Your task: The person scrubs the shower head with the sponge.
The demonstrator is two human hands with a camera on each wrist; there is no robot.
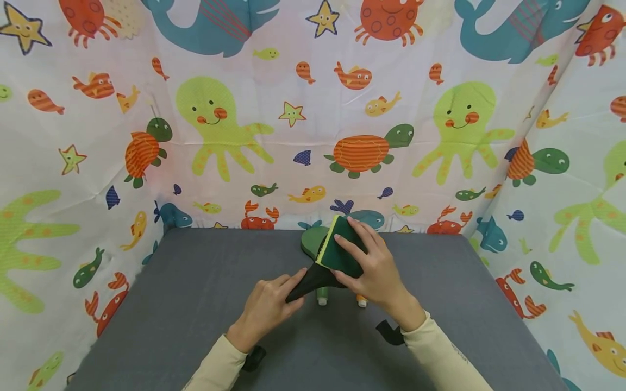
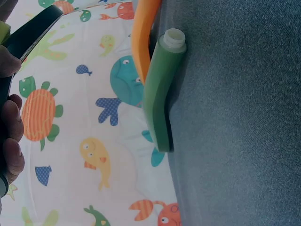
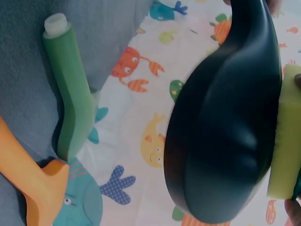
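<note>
One sponge (image 1: 340,247) being gripped by right hand (image 1: 371,266), left hand (image 1: 266,307) pinching one dark paddle (image 3: 225,136); green (image 2: 160,94) and orange handles (image 2: 141,33) lying partly hidden.

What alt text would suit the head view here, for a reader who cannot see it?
A right hand presses a green-and-yellow sponge onto a dark paddle-shaped utensil whose handle the left hand holds, above a grey table. Green and orange utensils lie beneath; sea-creature fabric surrounds.
</note>
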